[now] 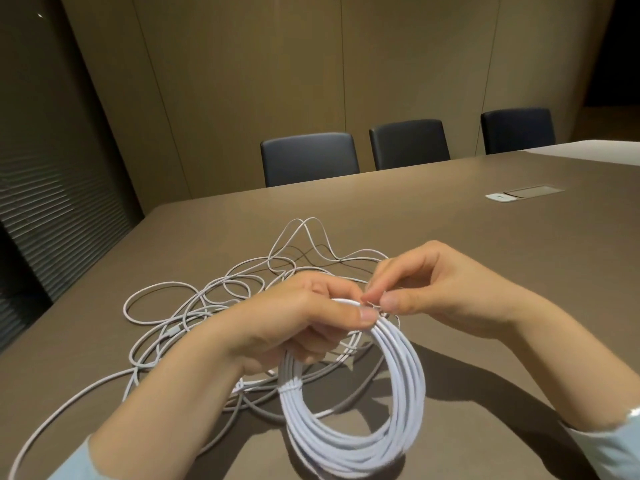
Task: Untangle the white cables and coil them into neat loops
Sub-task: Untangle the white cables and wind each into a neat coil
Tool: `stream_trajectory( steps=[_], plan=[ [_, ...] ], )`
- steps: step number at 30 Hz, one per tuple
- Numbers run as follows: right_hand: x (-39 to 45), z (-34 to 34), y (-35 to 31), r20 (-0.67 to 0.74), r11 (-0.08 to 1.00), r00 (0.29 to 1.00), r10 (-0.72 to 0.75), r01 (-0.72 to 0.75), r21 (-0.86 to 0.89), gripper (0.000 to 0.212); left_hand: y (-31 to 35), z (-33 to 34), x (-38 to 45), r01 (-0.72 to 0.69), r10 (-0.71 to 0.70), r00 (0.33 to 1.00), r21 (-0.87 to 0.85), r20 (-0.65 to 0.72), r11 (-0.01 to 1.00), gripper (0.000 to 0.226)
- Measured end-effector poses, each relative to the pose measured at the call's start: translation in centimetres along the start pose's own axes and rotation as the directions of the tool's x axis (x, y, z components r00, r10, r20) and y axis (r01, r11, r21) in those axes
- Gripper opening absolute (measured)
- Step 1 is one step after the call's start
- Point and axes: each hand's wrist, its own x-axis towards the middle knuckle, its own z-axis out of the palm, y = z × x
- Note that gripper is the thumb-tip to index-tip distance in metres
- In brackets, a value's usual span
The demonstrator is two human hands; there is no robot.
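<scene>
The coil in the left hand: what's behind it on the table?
Behind the coil lies the loose cable tangle on the table. The left hand and right hand cover where the tangle's strands meet the coil.

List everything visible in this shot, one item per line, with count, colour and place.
coiled cable: one bundle, white, held up above the near table edge, bound by a thin tie on its left side
loose cables: tangle, count unclear, white, spread on the table left of and behind the coil
table: one, brown, fills the lower half
socket panel: one, white and grey, set into the table, far right
chairs: three, black, along the far table edge
wall panels: tan, behind the chairs
left hand: grips the top of the coil
right hand: pinches something thin at the coil's top
sleeves: two, light blue, bottom corners
</scene>
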Motion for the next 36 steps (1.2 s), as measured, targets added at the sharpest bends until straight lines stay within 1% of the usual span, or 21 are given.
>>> stream_trajectory(
  steps=[2, 4, 6, 9, 10, 12, 14, 16, 18, 20, 21, 22, 23, 25, 26, 27, 28, 29, 31, 33, 36],
  plan=[
    [0.0, 0.1, 0.0, 0.008, 1.000, 1.000, -0.006, 0.006, -0.001, 0.010, 0.1, 0.1, 0.0, 0.024, -0.024, 1.000, -0.027, 0.000, 0.999, 0.019],
    [0.0, 0.2, 0.1, -0.015, 1.000, 1.000, -0.012, 0.012, -0.026, 0.006, 0.2, 0.1, 0.0, 0.020, -0.021, 0.999, -0.039, -0.025, 0.999, 0.012],
    [0.1, 0.4, 0.2, -0.054, 0.997, 0.998, -0.016, 0.012, -0.080, 0.002, 0.1, 0.0, 0.0, -0.003, 0.001, 0.998, -0.024, -0.064, 1.000, 0.008],
    [0.2, 0.7, 0.3, -0.116, 0.983, 0.992, -0.045, 0.023, -0.181, 0.005, 0.0, 0.0, 0.1, -0.027, 0.028, 0.994, 0.013, -0.104, 1.000, 0.011],
    [0.3, 0.9, 0.4, -0.140, 0.972, 0.988, -0.063, 0.029, -0.233, 0.006, 0.0, 0.1, 0.2, -0.035, 0.040, 0.991, 0.039, -0.132, 0.999, 0.013],
    [0.3, 1.1, 0.6, -0.197, 0.935, 0.975, -0.108, 0.032, -0.354, 0.008, -0.1, 0.3, 0.3, -0.046, 0.073, 0.970, 0.119, -0.233, 0.992, 0.016],
    [0.4, 1.4, 0.8, -0.270, 0.897, 0.953, -0.140, 0.007, -0.443, 0.010, -0.2, 0.7, 0.6, -0.049, 0.136, 0.919, 0.235, -0.371, 0.971, 0.019],
    [0.6, 2.0, 1.1, -0.351, 0.880, 0.921, -0.171, -0.018, -0.474, 0.012, -0.3, 1.3, 1.0, -0.031, 0.249, 0.845, 0.422, -0.473, 0.906, 0.014],
    [0.8, 2.6, 1.2, -0.436, 0.856, 0.870, -0.230, -0.032, -0.516, 0.016, -0.4, 2.0, 1.4, 0.034, 0.353, 0.764, 0.581, -0.540, 0.813, 0.011],
    [0.9, 3.1, 1.4, -0.503, 0.828, 0.816, -0.285, -0.054, -0.557, 0.020, -0.4, 2.6, 1.5, 0.073, 0.419, 0.691, 0.633, -0.589, 0.770, 0.010],
    [1.0, 3.3, 1.4, -0.532, 0.828, 0.795, -0.290, -0.070, -0.556, 0.020, -0.6, 2.8, 1.5, 0.072, 0.448, 0.670, 0.652, -0.592, 0.755, 0.018],
    [1.0, 3.4, 1.5, -0.560, 0.835, 0.779, -0.282, -0.089, -0.543, 0.020, -0.8, 3.0, 1.5, 0.061, 0.485, 0.663, 0.687, -0.570, 0.724, 0.026],
    [1.1, 3.5, 1.6, -0.587, 0.844, 0.766, -0.261, -0.113, -0.524, 0.019, -1.1, 3.2, 1.5, 0.045, 0.538, 0.658, 0.741, -0.527, 0.670, 0.031],
    [1.2, 3.5, 1.8, -0.632, 0.865, 0.749, -0.197, -0.171, -0.472, 0.019, -1.5, 3.4, 1.4, 0.027, 0.637, 0.640, 0.842, -0.429, 0.539, 0.026],
    [1.2, 3.4, 2.0, -0.646, 0.876, 0.745, -0.168, -0.188, -0.444, 0.020, -1.5, 3.4, 1.5, 0.027, 0.656, 0.638, 0.863, -0.404, 0.505, 0.021],
    [1.3, 3.3, 2.1, -0.651, 0.887, 0.744, -0.150, -0.189, -0.420, 0.021, -1.6, 3.3, 1.5, 0.020, 0.660, 0.637, 0.864, -0.399, 0.503, 0.016],
    [1.3, 3.2, 2.2, -0.647, 0.903, 0.748, -0.146, -0.166, -0.397, 0.022, -1.6, 3.2, 1.6, 0.012, 0.651, 0.637, 0.849, -0.414, 0.528, 0.012],
    [1.3, 3.1, 2.1, -0.636, 0.922, 0.755, -0.159, -0.117, -0.370, 0.023, -1.5, 2.9, 1.7, -0.003, 0.633, 0.632, 0.815, -0.447, 0.579, 0.009],
    [1.2, 2.8, 1.9, -0.592, 0.938, 0.771, -0.233, 0.017, -0.347, 0.020, -0.9, 2.4, 1.7, -0.044, 0.565, 0.637, 0.706, -0.525, 0.707, 0.006],
    [1.1, 2.7, 1.7, -0.538, 0.899, 0.768, -0.349, 0.112, -0.423, 0.014, -0.3, 1.8, 1.5, -0.116, 0.485, 0.675, 0.569, -0.556, 0.814, 0.007],
    [1.0, 2.7, 1.7, -0.419, 0.761, 0.745, -0.519, 0.179, -0.623, 0.011, 0.1, 1.2, 1.1, -0.207, 0.368, 0.752, 0.335, -0.547, 0.919, 0.010]
  ],
)
